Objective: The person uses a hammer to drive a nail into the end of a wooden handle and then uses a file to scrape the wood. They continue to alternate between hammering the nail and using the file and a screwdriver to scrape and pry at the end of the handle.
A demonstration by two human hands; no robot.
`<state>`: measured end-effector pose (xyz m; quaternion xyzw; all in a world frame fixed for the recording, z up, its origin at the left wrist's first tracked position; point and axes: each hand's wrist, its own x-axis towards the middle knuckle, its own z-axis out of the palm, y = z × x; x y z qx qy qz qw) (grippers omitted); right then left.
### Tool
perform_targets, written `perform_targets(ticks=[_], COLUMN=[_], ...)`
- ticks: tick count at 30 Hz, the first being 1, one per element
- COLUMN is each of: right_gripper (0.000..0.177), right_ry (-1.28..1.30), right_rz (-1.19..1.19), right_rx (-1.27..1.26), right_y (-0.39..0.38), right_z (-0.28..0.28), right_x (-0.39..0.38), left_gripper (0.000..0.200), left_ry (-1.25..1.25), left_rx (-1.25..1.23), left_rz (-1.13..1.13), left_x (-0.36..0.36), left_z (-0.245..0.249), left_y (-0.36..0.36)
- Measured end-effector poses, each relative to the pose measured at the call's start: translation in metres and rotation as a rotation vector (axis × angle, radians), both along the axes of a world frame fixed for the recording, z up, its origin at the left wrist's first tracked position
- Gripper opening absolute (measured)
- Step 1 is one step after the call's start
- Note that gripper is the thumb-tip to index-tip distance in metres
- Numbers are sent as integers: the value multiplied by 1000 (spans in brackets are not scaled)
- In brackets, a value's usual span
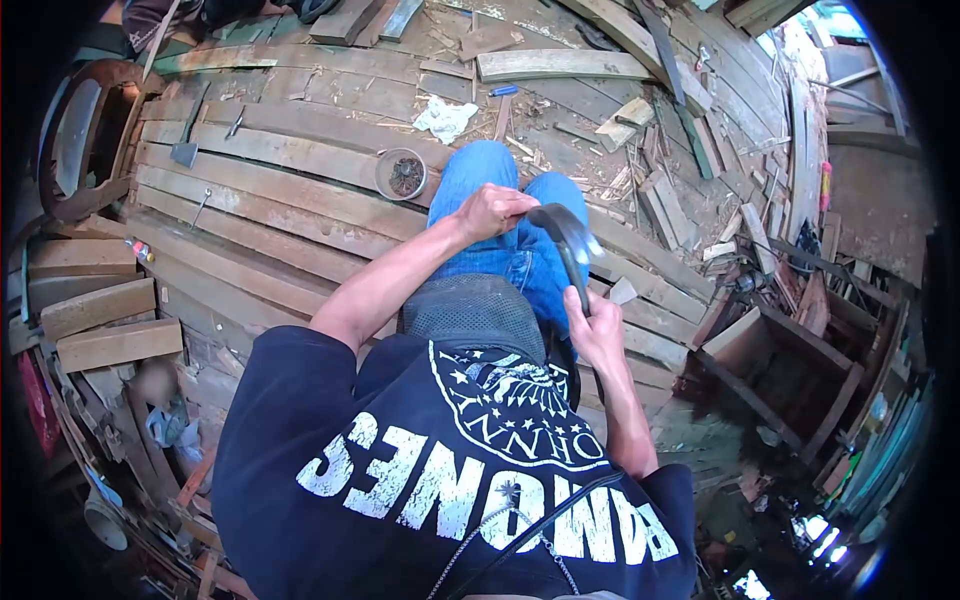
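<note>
My left hand (493, 211) is closed, with its fingertips at the curved top of a dark metal crowbar (563, 232). The bar's hooked end looks shiny and lies over my jeans. My right hand (597, 325) is wrapped around the shaft lower down, and part of the shaft is hidden behind the fingers and forearm. Both hands are in front of my lap. Just beyond my left hand, a round tub (401, 174) holds small dark pieces, perhaps nails.
I sit on long wooden planks (260, 190). A hammer-like tool (190, 140) and a spanner (202, 206) lie on them at left. A white rag (445, 119) and blue object (503, 90) lie ahead. Wood offcuts (665, 205) and a wooden box (790, 365) stand right; stacked blocks (110, 300) left.
</note>
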<state>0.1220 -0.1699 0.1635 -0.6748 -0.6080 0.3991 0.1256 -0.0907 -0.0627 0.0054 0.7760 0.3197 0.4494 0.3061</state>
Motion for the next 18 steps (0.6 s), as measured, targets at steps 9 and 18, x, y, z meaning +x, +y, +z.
perform_targets(ticks=[9, 18], right_gripper=[49, 48], right_ry=[86, 144], right_rz=[-84, -131], right_rx=[90, 28], right_y=[5, 19], right_z=[3, 15], right_x=[-5, -11], left_gripper=[30, 29], left_ry=[10, -51], left_rx=[-6, -49], left_rz=[67, 131], left_x=[2, 5], left_z=[3, 4], left_y=[2, 3])
